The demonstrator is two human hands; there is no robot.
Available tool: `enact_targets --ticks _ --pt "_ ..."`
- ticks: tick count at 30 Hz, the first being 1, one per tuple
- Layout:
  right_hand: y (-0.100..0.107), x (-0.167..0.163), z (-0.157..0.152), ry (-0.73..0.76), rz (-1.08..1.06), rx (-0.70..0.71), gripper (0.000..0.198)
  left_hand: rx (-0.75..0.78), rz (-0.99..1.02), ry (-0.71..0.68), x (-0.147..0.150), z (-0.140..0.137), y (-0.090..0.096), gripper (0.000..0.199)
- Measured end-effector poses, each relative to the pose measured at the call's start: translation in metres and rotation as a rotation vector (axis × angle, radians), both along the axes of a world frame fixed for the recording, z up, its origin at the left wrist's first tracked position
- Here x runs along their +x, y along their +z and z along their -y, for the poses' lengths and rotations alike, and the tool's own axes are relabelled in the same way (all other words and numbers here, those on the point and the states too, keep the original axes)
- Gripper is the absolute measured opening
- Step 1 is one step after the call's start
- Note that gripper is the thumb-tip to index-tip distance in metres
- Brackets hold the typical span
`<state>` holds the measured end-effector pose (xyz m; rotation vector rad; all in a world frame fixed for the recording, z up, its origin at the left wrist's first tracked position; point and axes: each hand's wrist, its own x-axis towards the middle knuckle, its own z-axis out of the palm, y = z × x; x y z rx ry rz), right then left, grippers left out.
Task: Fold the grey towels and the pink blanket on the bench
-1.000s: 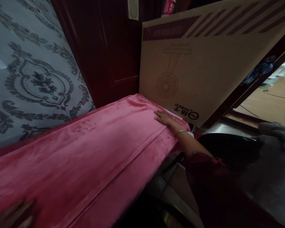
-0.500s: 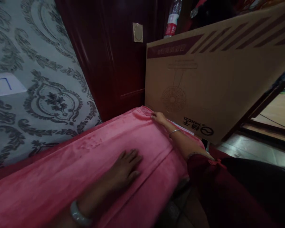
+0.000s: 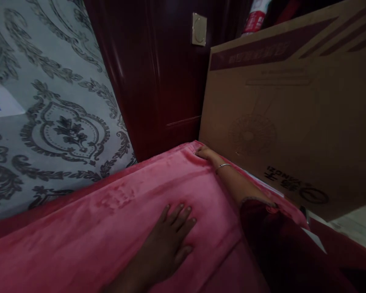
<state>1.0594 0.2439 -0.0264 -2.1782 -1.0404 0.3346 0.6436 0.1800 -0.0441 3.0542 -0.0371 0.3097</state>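
A pink plush blanket [image 3: 110, 232] is spread over a long, low surface, with soft creases near its far end. My left hand [image 3: 171, 240] lies flat on it, palm down and fingers spread. At the far corner, close to the cardboard box, my right hand [image 3: 203, 153] has its fingers bent into the blanket, and the cloth puckers around them. The fingertips are partly hidden in the pile. A thin bracelet [image 3: 222, 166] circles my right wrist.
A large cardboard box [image 3: 293, 122] with a printed fan stands upright beyond the far end. Behind it is a dark red wooden panel [image 3: 167, 81] bearing a switch plate [image 3: 199, 29]. Patterned wallpaper [image 3: 57, 162] covers the left side. A bottle [image 3: 256, 16] stands behind the box.
My left hand has slid a little forward and right with its fingers more spread. My right hand stays at the far corner. The view has shifted, bringing the box nearer.
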Motion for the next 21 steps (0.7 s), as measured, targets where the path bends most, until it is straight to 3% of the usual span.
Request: enact_targets --ticks 5,10,15,21 --pt "0.006 0.009 -0.027 -0.099 -0.008 0.066 0.008 -0.068 -0.059 0.018 -0.001 0.002 0.005 0.067" --pt "-0.001 0.009 -0.040 -0.118 0.017 0.199 0.016 -0.104 -0.066 0.022 0.000 0.001 0.003 0.076" --pt "-0.018 0.002 -0.040 -0.164 -0.031 0.164 0.026 -0.134 -0.052 -0.002 0.000 -0.001 -0.006 0.073" --pt "-0.011 0.001 -0.057 -0.138 -0.020 0.120 0.022 -0.151 -0.031 -0.003 -0.001 0.000 -0.006 0.070"
